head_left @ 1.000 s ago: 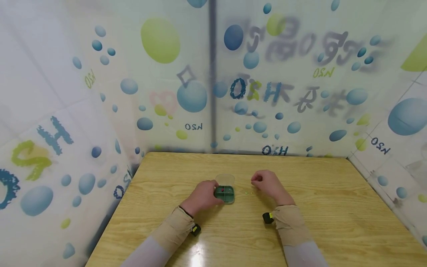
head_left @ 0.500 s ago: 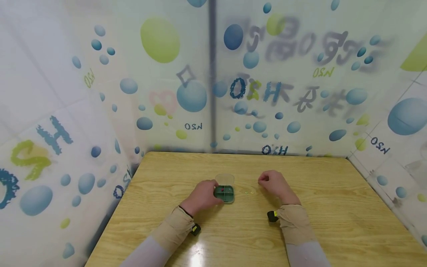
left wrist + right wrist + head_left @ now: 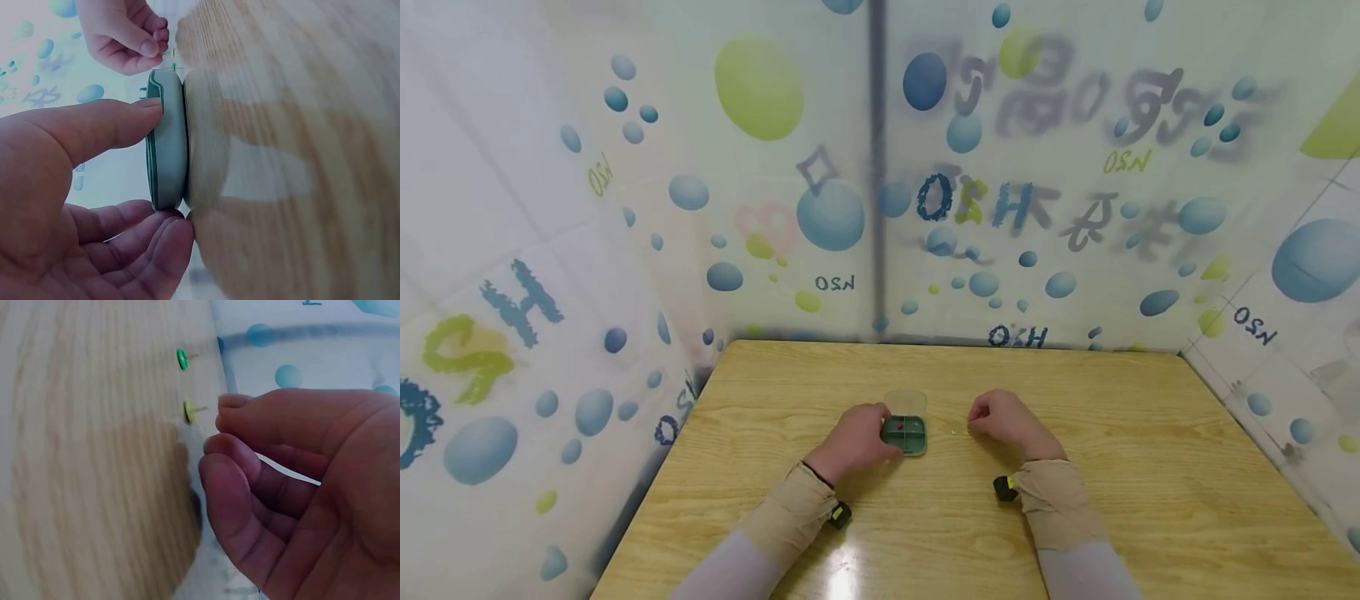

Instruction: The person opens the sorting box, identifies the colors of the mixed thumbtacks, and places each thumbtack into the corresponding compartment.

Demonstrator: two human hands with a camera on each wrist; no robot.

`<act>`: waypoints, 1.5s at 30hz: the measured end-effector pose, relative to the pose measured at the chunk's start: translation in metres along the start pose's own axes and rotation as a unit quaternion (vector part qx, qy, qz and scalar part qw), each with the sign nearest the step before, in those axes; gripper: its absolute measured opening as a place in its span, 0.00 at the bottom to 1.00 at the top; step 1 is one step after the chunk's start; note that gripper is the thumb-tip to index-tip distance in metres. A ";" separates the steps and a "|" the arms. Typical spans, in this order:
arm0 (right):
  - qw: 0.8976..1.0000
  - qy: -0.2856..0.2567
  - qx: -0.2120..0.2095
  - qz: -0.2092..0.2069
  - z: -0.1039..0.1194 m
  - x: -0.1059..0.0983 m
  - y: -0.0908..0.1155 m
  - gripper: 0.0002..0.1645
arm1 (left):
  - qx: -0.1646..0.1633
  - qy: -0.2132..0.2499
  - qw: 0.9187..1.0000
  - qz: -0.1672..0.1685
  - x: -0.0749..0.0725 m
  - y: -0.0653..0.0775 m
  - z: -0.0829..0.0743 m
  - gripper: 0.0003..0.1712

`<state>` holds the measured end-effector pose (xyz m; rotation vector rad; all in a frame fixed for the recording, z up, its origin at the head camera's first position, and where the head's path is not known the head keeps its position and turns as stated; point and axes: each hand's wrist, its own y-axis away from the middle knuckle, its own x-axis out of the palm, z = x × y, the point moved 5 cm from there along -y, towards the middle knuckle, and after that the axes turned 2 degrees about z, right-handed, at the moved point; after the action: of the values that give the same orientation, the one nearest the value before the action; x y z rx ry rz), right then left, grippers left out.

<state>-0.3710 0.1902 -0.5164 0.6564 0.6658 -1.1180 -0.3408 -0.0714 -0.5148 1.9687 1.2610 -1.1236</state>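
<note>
The left hand (image 3: pixel 850 443) grips the box (image 3: pixel 172 147); the right hand (image 3: pixel 294 481), fingers curled but slightly parted, holds nothing. It should pinch the yellow tack (image 3: pixel 190 412) by its rim.

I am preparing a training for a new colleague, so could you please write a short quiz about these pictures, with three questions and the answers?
1. Multiple choice: what does the left hand hold?
a) a pin
b) the case
c) nothing

2. True or false: the lid is closed over the case.

3. Short answer: which is nearer to the right hand, the green pin or the yellow pin?

Key:
1. b, with the thumb on one side and fingers on the opposite side.
2. False; it is open, and the compartments show.
3. The yellow pin.
</note>
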 end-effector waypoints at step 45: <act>0.999 -0.025 0.004 -0.024 0.001 0.008 -0.005 0.09 | 0.014 0.002 1.000 -0.007 -0.002 0.001 -0.001 0.30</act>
<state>-0.3730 0.1835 -0.5220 0.6192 0.6368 -1.1774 -0.3402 -0.0715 -0.5130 1.9861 1.2705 -1.1508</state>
